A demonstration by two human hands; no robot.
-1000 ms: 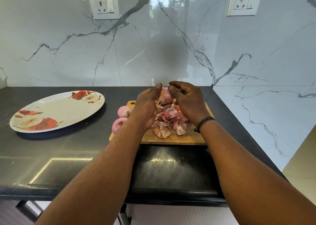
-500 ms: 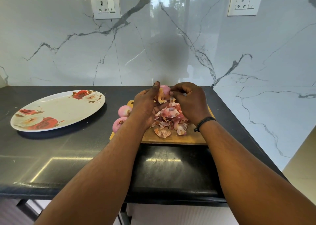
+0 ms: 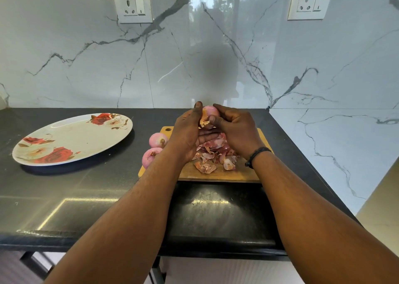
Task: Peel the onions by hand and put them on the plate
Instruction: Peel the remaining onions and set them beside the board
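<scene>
Holding a pink onion (image 3: 210, 112) above the far end of the wooden cutting board (image 3: 218, 173), both hands met near the back of the black counter (image 3: 90, 188). Nearest on the board lay a heap of dry pink and brown peels (image 3: 213, 154). At 9 o'clock from the heap, two peeled onions (image 3: 155, 147) sat at the left edge of the board, touching each other, smooth and pale pink with small brown root ends. The left hand (image 3: 186, 135) cupped the held onion from the left, its thumb upright against the onion's side and its fingers curled under it. The right hand (image 3: 236, 130) was curled at 3 o'clock of the onion, its thumb and fingertips pinching a torn brownish flap of skin at the near face. The onion's top showed glossy pink. The flowered plate (image 3: 73, 140) with red roses lay well apart at 9 o'clock, with no onion on it. No writing could be read anywhere.
</scene>
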